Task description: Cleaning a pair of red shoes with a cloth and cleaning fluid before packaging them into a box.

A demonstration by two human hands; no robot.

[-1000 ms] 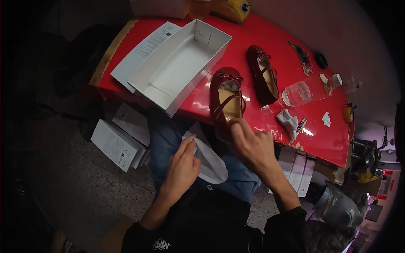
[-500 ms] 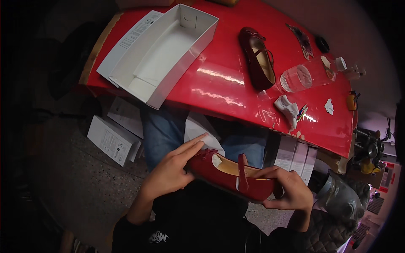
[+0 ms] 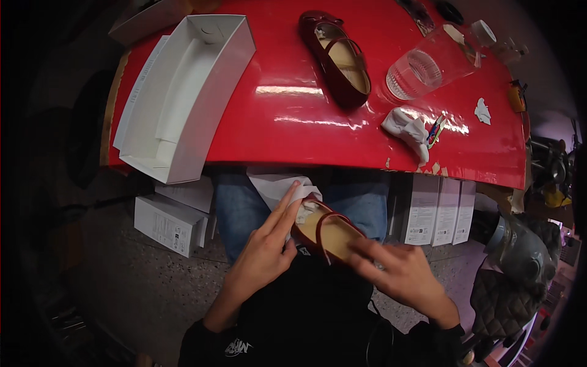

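A dark red strapped flat shoe (image 3: 335, 237) is held over my lap, its beige insole facing up. White paper stuffing (image 3: 306, 211) shows inside its toe. My right hand (image 3: 405, 274) grips the heel end, its fingers slightly blurred. At the toe end, my left hand (image 3: 264, 252) is closed on a thin white sheet (image 3: 274, 185), pressed against the shoe; whether the sheet is cloth or paper I cannot tell. The matching red shoe (image 3: 323, 46) lies on the red table (image 3: 269, 131), beyond my hands.
An open white shoebox (image 3: 205, 119) stands at the table's left. To the right are a clear plastic bottle (image 3: 422, 72), crumpled white material (image 3: 406, 128) and paper scraps (image 3: 482, 111). White boxes (image 3: 164, 226) stand below left, with more boxes (image 3: 437, 214) below right.
The held shoe has turned from side-on to show its insole. My right hand has shifted along with the heel, while my left stays at the toe. The whole view has shifted.
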